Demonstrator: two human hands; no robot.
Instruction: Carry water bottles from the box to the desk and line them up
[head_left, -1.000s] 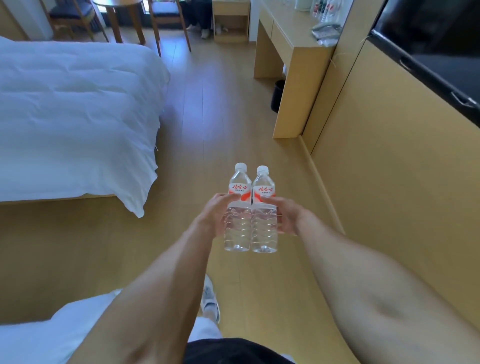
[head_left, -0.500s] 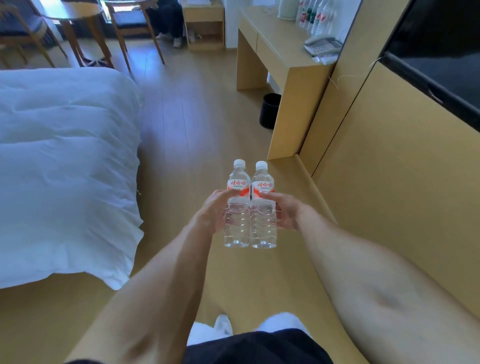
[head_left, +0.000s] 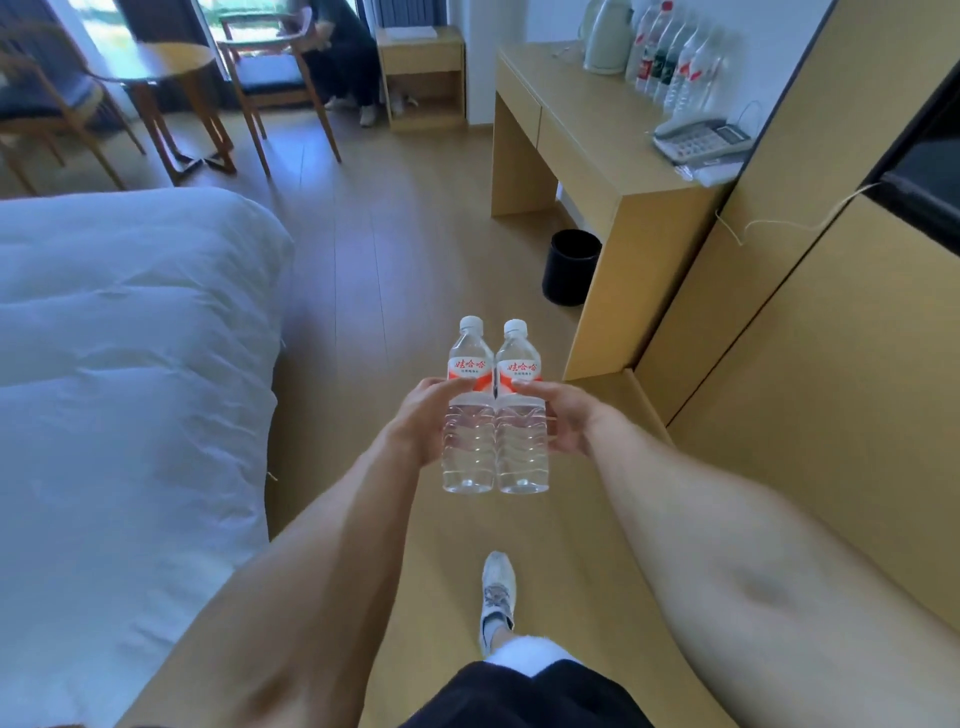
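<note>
Transport stage, partly complete: left hand (head_left: 422, 422) and right hand (head_left: 561, 422) each grasped one water bottle (head_left: 469, 415), (head_left: 521, 418), upright and touching, well short of the worktop (head_left: 613, 130), where a bottle row (head_left: 675, 62) already stood; placement remained.

Both forearms bare to past the elbow, no sleeves, watch or rings in view. Left hand (head_left: 423, 418) and right hand (head_left: 563, 418) ungloved. Dark shorts (head_left: 524, 696) at bottom edge of view. Just above the shorts, a white fuzzy band (head_left: 524, 650); beyond it a pale grey-white laced sneaker (head_left: 497, 592) with low sock.
</note>
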